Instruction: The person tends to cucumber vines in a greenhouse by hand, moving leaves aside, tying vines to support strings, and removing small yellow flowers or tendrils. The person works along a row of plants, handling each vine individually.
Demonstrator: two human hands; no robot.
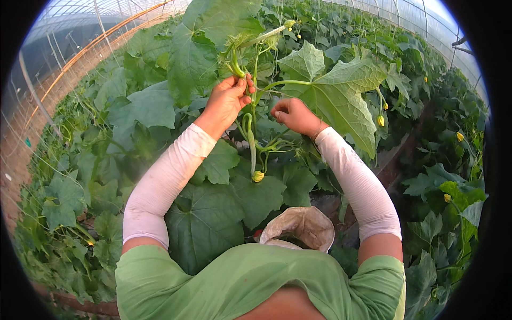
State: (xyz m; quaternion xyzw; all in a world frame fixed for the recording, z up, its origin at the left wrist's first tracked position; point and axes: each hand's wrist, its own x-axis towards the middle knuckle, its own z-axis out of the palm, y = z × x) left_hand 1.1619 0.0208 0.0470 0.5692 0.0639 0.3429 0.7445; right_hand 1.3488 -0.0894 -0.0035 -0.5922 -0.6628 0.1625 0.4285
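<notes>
My left hand (230,98) pinches the green stem of a climbing gourd vine (237,68) near its top, fingertips closed around it. To the right, my right hand (294,115) is curled beside the vine, close to a thin string (274,91); whether its fingers hold the string is unclear. Between and below both hands hangs a slender young gourd (251,146) with a yellow flower (258,176) at its lower end. A large pale-green leaf (340,88) spreads behind my right hand. Another small fruit (266,36) points up and right above my left hand.
An open, stained whitish sack (304,224) is just in front of my body. Dense leafy vines surround me. Strings and an orange hose-like line (76,58) run along the left, beside bare soil (14,156). Translucent greenhouse walls (424,20) curve behind the plants.
</notes>
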